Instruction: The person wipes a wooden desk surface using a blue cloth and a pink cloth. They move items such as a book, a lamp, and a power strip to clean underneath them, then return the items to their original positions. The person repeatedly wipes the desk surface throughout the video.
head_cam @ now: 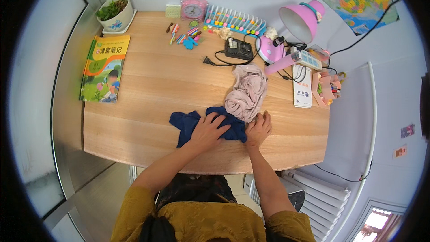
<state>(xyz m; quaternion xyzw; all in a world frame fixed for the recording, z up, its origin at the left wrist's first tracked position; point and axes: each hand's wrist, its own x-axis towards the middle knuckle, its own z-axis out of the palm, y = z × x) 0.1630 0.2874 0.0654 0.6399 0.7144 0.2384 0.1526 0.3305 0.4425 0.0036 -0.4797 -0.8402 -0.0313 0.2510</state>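
A navy blue cloth garment [186, 124] lies spread and wrinkled near the front edge of the wooden desk [144, 84]. My left hand [210, 130] rests palm down on its middle, fingers apart. At the garment's right end is my right hand [258, 130], its fingers bent over the desk and its thumb side against the navy fabric. Whether it pinches any cloth is hidden. Just beyond both hands sits a crumpled pale pink garment [248, 90]. Its lower end overlaps the navy fabric and comes up to my right fingers.
Behind the pink garment are a black battery charger [238, 49] with its cord, a pink desk lamp [299, 23] and a pink cylinder [282, 63]. Notebooks [302, 87] and a pen holder [324, 89] stand right. A workbook [105, 70] and potted plant [116, 13] occupy the left.
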